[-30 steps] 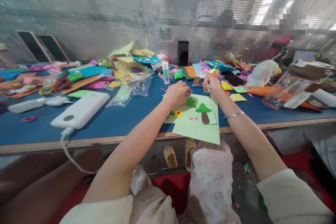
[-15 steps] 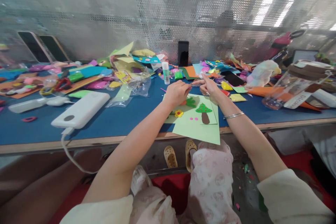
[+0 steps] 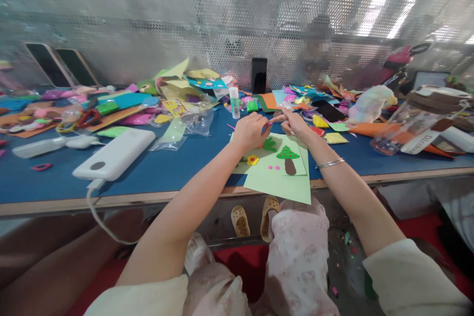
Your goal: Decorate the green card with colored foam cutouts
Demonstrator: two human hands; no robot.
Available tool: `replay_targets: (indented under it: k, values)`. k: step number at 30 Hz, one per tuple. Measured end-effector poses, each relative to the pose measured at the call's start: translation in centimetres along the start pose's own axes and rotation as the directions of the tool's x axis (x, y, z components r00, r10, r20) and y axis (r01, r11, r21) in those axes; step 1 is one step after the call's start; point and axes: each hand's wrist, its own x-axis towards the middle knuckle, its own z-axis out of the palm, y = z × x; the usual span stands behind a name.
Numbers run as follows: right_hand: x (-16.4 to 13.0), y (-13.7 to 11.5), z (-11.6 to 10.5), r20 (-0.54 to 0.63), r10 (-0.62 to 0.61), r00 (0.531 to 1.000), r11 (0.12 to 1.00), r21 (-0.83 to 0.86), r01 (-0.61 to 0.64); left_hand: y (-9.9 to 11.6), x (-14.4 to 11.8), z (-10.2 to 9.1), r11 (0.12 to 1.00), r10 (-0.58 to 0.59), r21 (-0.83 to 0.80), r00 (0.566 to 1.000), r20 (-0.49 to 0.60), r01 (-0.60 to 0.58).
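Over the green paper sheet [image 3: 279, 188], my left hand [image 3: 252, 132] is closed in a pinch. Something tiny and pinkish shows at its fingertips, too small to name. My right hand [image 3: 292, 124] has its index finger stretched out to those fingertips, with its thumb apart and other fingers curled. Below the hands lies a clay tree [image 3: 287, 154] with a green crown, red dots and a brown trunk. A yellow clay flower [image 3: 252, 160] and two small pink clay dots [image 3: 274, 168] are left of it. Green clay leaves [image 3: 269, 144] are partly hidden by my left hand.
Behind the paper stand a glue stick [image 3: 234, 102] and an upright phone [image 3: 258, 75]. A white power bank [image 3: 114, 155] with a cable lies on the left. A clear bottle [image 3: 409, 121] stands on the right. Craft paper and clay packets line the back.
My right index finger has come slightly lower, against the left fingertips. The left hand stays almost in place, and the paper and its clay pieces look the same.
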Motion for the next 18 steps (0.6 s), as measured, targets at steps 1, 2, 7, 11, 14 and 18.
replay_targets:
  k: [1, 2, 7, 11, 14, 18]
  values:
    - [0.0, 0.02, 0.0, 0.003, -0.004, 1.0, 1.0, -0.004, 0.004, 0.06, 0.01, -0.05, 1.0, -0.002, 0.007, 1.0, -0.001, 0.002]
    - [0.01, 0.04, 0.01, 0.005, -0.007, 1.0, 1.0, -0.007, 0.007, 0.12, 0.02, -0.11, 1.0, -0.002, 0.014, 1.0, 0.0, 0.002]
    - [0.07, 0.0, 0.01, 0.004, -0.008, 1.0, 1.0, -0.02, 0.008, 0.33, 0.05, -0.32, 0.999, 0.012, 0.039, 1.0, 0.009, -0.013]
    - [0.04, -0.06, 0.04, 0.003, -0.011, 1.0, 0.999, -0.03, 0.011, 0.35, 0.04, -0.28, 0.999, 0.024, 0.043, 1.0, 0.016, -0.025]
    - [-0.06, -0.15, 0.08, 0.001, -0.001, 1.0, 1.0, -0.021, 0.001, 0.29, 0.02, -0.2, 0.999, 0.026, 0.043, 0.999, 0.019, -0.027]
    - [-0.16, -0.33, 0.16, 0.003, 0.011, 1.0, 1.0, -0.021, -0.011, 0.09, -0.02, 0.1, 0.999, 0.036, 0.036, 0.999, 0.008, -0.036]
